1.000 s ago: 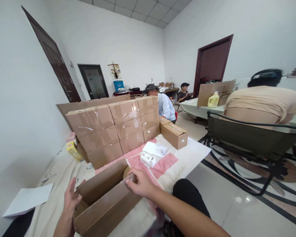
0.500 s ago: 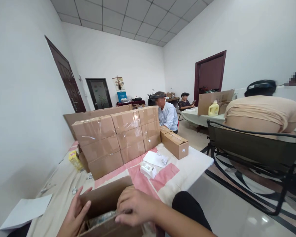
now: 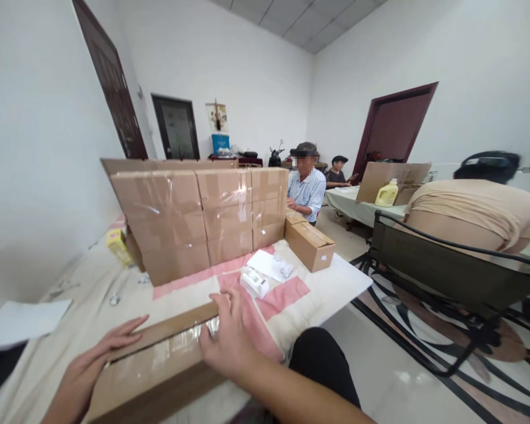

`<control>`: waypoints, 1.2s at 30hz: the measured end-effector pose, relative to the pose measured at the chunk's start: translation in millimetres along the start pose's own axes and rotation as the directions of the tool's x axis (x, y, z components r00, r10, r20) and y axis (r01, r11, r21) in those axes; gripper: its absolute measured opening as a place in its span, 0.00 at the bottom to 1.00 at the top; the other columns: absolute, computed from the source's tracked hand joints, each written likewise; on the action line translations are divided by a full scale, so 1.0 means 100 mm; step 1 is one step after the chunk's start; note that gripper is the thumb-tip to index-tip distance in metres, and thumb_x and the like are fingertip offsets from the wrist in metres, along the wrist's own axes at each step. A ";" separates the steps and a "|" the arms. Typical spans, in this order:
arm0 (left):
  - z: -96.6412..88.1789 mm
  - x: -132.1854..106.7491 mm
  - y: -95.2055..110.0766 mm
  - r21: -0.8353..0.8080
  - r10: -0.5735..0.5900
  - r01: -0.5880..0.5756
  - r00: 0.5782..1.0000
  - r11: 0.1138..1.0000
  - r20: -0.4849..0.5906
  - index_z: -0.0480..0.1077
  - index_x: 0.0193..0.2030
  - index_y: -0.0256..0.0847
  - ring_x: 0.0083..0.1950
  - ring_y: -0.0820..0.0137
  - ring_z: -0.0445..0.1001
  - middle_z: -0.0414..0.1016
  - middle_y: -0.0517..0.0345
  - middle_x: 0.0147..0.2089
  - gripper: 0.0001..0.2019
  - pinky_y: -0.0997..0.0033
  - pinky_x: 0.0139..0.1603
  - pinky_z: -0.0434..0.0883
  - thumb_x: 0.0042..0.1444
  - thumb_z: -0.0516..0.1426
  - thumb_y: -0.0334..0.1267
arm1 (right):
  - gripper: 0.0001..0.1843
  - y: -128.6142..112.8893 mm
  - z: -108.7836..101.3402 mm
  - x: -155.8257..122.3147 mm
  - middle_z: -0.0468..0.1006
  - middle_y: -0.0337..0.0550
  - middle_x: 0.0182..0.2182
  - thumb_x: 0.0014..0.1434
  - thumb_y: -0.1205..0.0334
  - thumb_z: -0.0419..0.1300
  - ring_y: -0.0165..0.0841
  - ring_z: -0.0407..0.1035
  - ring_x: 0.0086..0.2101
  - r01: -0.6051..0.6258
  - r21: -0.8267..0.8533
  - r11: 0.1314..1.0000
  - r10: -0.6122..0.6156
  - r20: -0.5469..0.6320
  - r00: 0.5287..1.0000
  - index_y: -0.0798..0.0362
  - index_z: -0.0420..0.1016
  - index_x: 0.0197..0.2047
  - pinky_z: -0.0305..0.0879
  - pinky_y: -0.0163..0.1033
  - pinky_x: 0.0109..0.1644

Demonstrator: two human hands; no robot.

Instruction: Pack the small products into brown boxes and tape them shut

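Observation:
A long cardboard box lies on the table in front of me, its top flaps closed and shiny with clear tape. My left hand rests flat on the left part of the lid, fingers stretched out. My right hand lies on the right end of the lid, fingers spread and pressing on the flap near the tape. Neither hand holds anything. A white tape dispenser sits on the pink and white cloth just beyond the box.
A wall of stacked sealed cartons stands at the back of the table, with one loose carton to its right. White paper lies at left. A person sits behind the cartons; another sits in a chair at right.
The box was open with both hands on its flaps; now the flaps are folded down and both hands lie flat on the closed lid. My view has shifted slightly.

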State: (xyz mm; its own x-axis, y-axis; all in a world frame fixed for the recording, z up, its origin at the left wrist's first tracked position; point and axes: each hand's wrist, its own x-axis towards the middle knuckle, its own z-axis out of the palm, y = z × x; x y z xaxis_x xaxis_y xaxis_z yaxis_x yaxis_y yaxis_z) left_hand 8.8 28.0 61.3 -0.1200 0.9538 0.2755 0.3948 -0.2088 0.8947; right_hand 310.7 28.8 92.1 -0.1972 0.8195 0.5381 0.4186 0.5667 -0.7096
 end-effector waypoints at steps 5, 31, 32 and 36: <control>-0.17 -0.02 0.05 0.238 0.207 -0.229 0.972 0.944 0.114 0.82 0.41 0.53 0.67 0.55 0.70 0.81 0.67 0.58 0.22 0.44 0.72 0.60 0.66 0.50 0.57 | 0.08 0.14 0.04 0.26 0.72 0.46 0.39 0.57 0.70 0.58 0.41 0.67 0.47 0.066 -0.072 0.995 -0.058 0.104 0.993 0.51 0.73 0.40 0.66 0.47 0.54; 0.22 -0.04 0.23 0.600 0.264 -0.397 0.916 0.694 0.301 0.73 0.62 0.61 0.74 0.44 0.60 0.70 0.62 0.69 0.30 0.40 0.73 0.59 0.52 0.63 0.61 | 0.13 1.49 -0.75 0.91 0.78 0.48 0.43 0.59 0.61 0.62 0.36 0.71 0.39 -0.446 -0.554 0.703 0.580 0.083 0.810 0.55 0.78 0.48 0.59 0.35 0.40; 0.23 -0.04 0.25 0.603 0.254 -0.390 0.919 0.696 0.302 0.73 0.62 0.60 0.74 0.44 0.59 0.69 0.62 0.69 0.30 0.39 0.73 0.59 0.52 0.62 0.62 | 0.16 1.51 -0.73 0.87 0.78 0.49 0.44 0.58 0.63 0.62 0.35 0.71 0.38 -0.442 -0.557 0.704 0.579 0.089 0.811 0.55 0.76 0.50 0.58 0.35 0.38; 0.25 -0.06 0.31 0.649 0.209 -0.395 0.914 0.650 0.346 0.73 0.63 0.57 0.75 0.44 0.58 0.68 0.58 0.69 0.30 0.37 0.73 0.58 0.54 0.61 0.61 | 0.21 1.47 -0.70 0.80 0.76 0.52 0.48 0.58 0.68 0.61 0.36 0.71 0.42 -0.404 -0.566 0.718 0.545 0.096 0.833 0.56 0.74 0.55 0.57 0.35 0.39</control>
State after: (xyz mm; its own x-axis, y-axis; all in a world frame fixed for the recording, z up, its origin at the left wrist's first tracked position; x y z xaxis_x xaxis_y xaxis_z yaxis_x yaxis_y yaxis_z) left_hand 44.2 21.4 79.1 0.2885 0.9033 0.3174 0.8955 -0.3719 0.2444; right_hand 418.9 171.8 62.5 -0.0215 0.9996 0.0181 0.8822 0.0275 -0.4702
